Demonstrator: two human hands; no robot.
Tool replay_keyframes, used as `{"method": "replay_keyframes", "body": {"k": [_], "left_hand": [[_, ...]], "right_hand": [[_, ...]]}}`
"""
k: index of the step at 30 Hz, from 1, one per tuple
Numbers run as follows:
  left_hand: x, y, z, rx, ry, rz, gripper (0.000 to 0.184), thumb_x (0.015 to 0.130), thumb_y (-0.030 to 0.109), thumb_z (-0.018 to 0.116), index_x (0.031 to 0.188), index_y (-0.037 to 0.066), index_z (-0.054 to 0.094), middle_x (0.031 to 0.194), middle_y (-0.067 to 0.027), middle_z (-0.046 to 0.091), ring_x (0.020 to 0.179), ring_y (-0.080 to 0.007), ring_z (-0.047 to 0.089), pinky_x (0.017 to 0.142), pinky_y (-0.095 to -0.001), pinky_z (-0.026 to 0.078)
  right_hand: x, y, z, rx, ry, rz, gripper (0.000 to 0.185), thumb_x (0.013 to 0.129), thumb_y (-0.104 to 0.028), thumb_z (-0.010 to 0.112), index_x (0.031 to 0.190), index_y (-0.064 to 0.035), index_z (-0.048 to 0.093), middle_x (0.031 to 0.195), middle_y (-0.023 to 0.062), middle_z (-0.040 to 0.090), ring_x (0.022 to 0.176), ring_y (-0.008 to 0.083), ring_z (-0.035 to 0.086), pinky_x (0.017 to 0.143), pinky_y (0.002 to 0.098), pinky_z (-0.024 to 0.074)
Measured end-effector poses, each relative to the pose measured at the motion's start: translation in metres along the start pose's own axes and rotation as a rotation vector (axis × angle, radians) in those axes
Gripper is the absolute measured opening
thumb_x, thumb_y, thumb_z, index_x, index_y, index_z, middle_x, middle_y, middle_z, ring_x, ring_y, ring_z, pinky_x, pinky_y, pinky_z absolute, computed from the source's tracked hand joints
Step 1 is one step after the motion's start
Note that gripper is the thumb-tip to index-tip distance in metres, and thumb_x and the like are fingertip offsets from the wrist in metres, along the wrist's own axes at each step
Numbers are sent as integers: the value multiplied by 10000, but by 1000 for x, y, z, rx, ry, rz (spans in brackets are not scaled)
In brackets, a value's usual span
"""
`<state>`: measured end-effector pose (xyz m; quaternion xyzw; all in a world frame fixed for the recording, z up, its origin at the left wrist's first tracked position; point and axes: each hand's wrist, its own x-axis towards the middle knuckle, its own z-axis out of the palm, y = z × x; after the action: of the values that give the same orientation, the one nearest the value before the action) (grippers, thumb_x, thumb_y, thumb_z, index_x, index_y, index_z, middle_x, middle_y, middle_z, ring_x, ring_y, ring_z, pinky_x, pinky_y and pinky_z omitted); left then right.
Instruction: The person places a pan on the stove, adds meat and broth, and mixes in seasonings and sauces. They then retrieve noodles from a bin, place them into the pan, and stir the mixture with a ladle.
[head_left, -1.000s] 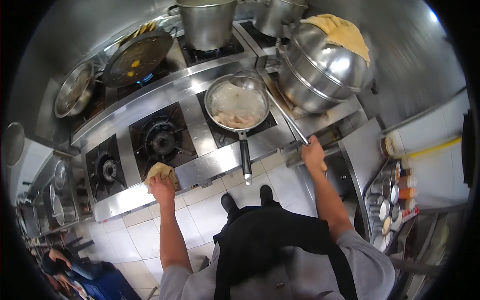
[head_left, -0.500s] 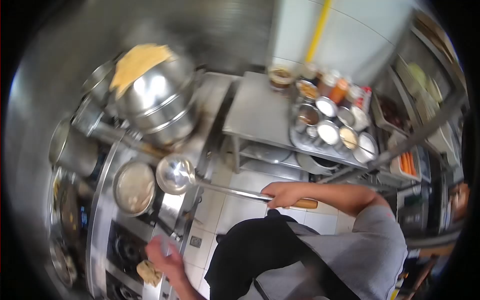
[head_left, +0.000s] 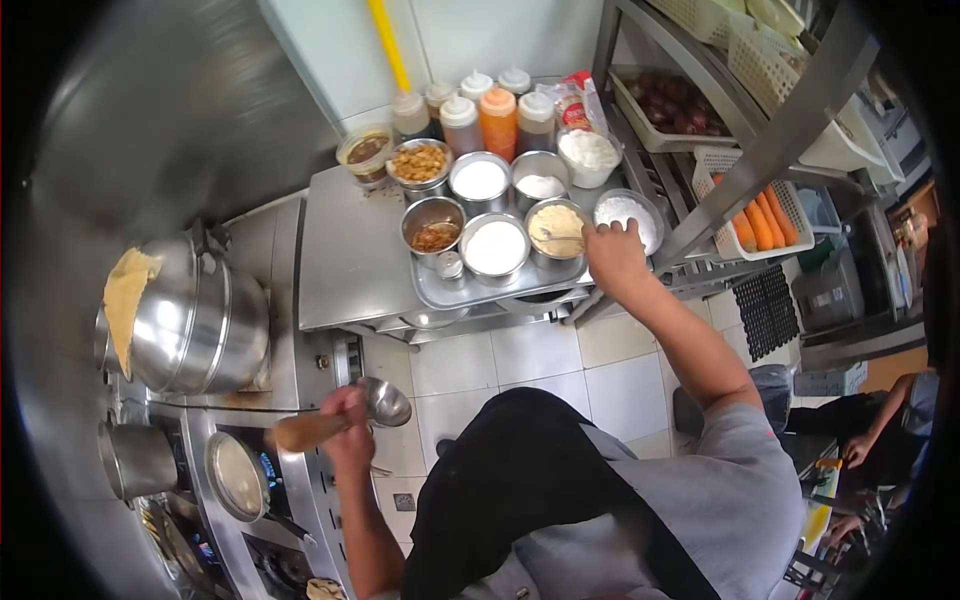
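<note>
My left hand (head_left: 347,428) is wrapped round the wooden-handled ladle (head_left: 385,402), beside the stove; the handle end points left and the metal bowl shows to the right. Over at the seasoning tray (head_left: 440,295), my right hand (head_left: 614,258) pinches the handle of a small spoon (head_left: 565,238), whose other end rests in a tin of pale yellow powder (head_left: 553,222). Just right of that tin is a bowl of white powder (head_left: 630,212). More tins of white powder (head_left: 495,247) and a tin of brown bits (head_left: 434,228) stand to the left.
Squeeze bottles (head_left: 497,122) line the back of the tray. On the left are a large steel pot (head_left: 190,315) and a pan (head_left: 237,476) over a blue flame. A shelf post (head_left: 760,150) and carrots (head_left: 765,220) are at the right. Another person's arm (head_left: 880,420) shows far right.
The view has swung right to the seasonings. The ladle has passed from my right hand to my left, which has let go of the cloth. My right hand has reached the powder tin.
</note>
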<state>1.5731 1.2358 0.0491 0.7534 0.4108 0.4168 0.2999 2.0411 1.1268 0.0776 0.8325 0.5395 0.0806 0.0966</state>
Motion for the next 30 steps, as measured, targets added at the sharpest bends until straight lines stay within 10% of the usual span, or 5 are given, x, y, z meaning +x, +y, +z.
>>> {"method": "replay_keyframes", "body": {"k": [7,30], "left_hand": [[39,89,-18,-684,178,-40,172,1054,138,506,935,19,537,570,-9,383,442,-91,317,419,-269,326],[90,153,40,-1050,42,241,237,1104,230,367,998,60,492,557,15,326,455,-95,332,456,-260,338]], "right_hand": [[5,26,32,253,8,-34,100,771,-67,668,868,-41,669,841,158,725,746,311,732,638,409,554],[-19,44,-13,298,-61,-97,94,724,-97,664,764,-20,700,776,185,714,744,344,726,679,448,581]]}}
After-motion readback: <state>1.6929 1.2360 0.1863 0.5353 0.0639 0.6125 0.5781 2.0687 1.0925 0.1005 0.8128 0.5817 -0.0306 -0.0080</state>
